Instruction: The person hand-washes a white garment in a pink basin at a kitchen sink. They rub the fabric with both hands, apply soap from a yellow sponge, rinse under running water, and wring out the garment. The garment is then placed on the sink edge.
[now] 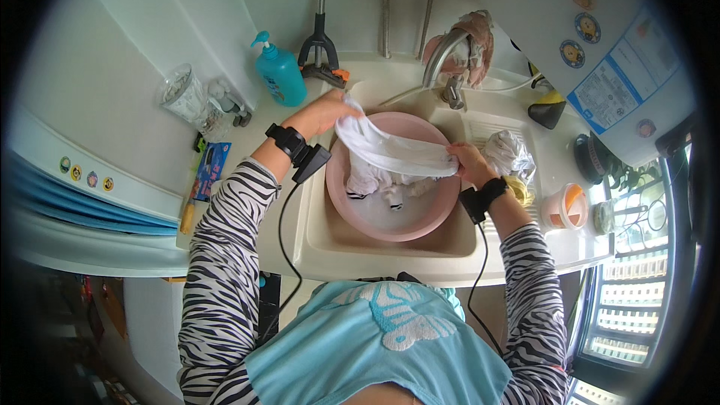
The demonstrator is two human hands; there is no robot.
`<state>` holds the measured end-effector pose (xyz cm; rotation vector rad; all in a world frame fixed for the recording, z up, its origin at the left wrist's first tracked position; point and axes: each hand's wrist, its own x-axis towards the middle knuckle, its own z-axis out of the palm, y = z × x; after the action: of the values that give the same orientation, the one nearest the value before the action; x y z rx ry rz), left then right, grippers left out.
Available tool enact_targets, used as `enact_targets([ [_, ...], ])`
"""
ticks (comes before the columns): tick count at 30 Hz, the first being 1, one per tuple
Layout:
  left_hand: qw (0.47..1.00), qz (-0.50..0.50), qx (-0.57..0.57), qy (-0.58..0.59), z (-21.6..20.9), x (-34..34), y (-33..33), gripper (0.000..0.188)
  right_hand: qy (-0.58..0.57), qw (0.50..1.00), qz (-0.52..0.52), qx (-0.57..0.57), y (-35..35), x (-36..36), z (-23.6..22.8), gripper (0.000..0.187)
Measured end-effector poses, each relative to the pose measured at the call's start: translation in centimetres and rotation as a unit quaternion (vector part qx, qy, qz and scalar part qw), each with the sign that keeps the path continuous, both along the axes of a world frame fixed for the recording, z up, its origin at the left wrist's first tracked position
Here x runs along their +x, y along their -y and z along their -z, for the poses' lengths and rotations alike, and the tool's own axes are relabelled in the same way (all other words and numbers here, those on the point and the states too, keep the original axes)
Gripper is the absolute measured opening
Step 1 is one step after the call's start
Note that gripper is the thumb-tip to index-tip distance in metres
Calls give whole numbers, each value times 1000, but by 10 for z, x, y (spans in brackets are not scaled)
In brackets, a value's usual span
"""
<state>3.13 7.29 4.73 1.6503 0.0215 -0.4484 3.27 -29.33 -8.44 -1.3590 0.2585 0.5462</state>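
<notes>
A wet-looking white cloth [394, 151] is stretched between my hands over a pink basin [397, 235]. My left hand [328, 112] grips its upper left end, closed and higher up. At the lower right end, the fingers of my right hand [472, 165] pinch the cloth near the basin's right rim. Beneath it, white laundry with dark stripes [367, 178] lies in cloudy water [421, 208]. The basin stands inside a beige sink [319, 234]. Folds of the held cloth hide part of the laundry, and its exact kind is unclear.
A curved faucet [442, 56], partly wrapped, rises behind the basin. To the left stand a teal pump bottle [281, 76] and a long-handled tool [321, 49]. Bunched white cloth [505, 153] and yellow cloth [519, 190] lie right of the basin, near a pinkish tub [556, 211].
</notes>
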Motion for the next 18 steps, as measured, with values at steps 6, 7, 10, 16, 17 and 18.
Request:
enact_targets([
  [6, 733, 352, 546, 202, 16, -36, -17, 39, 364, 723, -347, -474, -9, -6, -114, 53],
  [7, 691, 385, 582, 191, 11, -38, -17, 36, 301, 682, -451, -491, -10, -5, -130, 57],
  [10, 790, 231, 517, 235, -16, -24, -16, 25, 285, 603, -454, -591, -18, -14, -163, 46],
  [16, 991, 46, -109, 61, -67, -45, -11, 37, 377, 821, -253, -348, -5, -44, -225, 28],
  [17, 985, 34, -169, 18, -73, -50, -11, 39, 322, 874, -225, -287, -4, -48, -233, 28],
  [18, 969, 35, -242, -16, -78, -54, -11, 43, 291, 918, -195, -184, -3, -53, -237, 31],
])
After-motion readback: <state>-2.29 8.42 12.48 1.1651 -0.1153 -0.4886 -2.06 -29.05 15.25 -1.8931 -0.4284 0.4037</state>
